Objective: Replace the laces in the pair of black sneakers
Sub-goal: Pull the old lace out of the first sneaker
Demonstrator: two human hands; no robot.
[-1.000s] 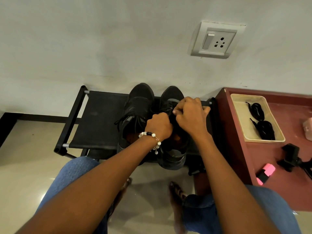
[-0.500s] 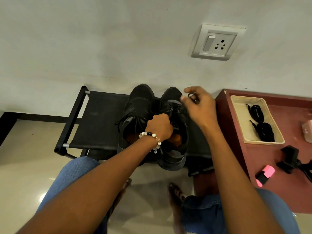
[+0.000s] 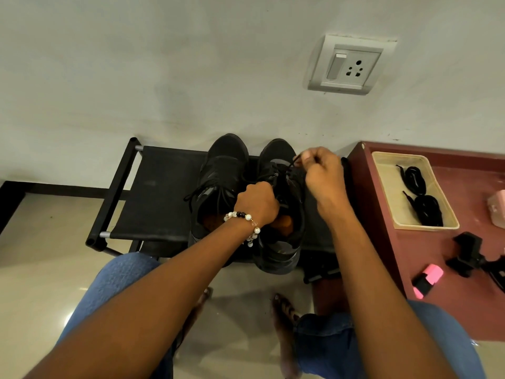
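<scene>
- Two hands work the right sneaker [image 3: 276, 165]: right hand [image 3: 322, 176] pinches its black lace [image 3: 289, 166]; left hand [image 3: 257, 203] grips its tongue area.
- Both matte black sneakers sit side by side on a black rack [image 3: 161, 195], orange insoles showing.
- No readable branding.

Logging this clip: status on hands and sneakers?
Left hand grips right black sneaker. Right hand pinches its black lace, pulling out. Spare black laces wait in beige tray. Nothing obstructing.

A home room: plain wall with switch socket [image 3: 351, 65], tiled floor [image 3: 41, 269], shoe rack [image 3: 153, 198].
</scene>
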